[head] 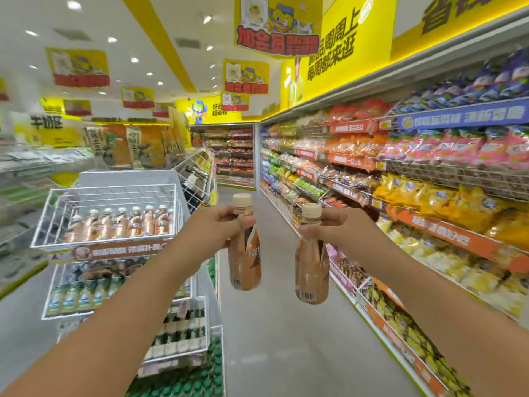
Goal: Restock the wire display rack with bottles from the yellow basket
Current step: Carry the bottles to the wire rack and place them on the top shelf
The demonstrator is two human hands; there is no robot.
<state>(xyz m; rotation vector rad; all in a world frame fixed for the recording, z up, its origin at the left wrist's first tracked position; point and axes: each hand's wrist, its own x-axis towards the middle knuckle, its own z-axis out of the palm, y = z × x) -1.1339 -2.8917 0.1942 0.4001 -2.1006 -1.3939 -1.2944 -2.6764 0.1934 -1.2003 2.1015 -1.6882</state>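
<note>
My left hand (213, 226) grips the neck of a brown coffee bottle (244, 253) with a cream cap, held upright in mid-air over the aisle. My right hand (329, 227) holds a second, matching bottle (312, 270) by its neck, a little lower and to the right. The white wire display rack (114, 190) stands to the left; its top basket holds a row of several similar bottles (123, 224) along the front, with bare room behind them. The yellow basket is not in view.
Lower tiers of the rack carry green-labelled bottles (83, 296) and dark bottles (183, 330). Long shelves of snack bags (429, 202) run along the right side. A grey floor aisle (280, 339) runs ahead between them toward a far shelf.
</note>
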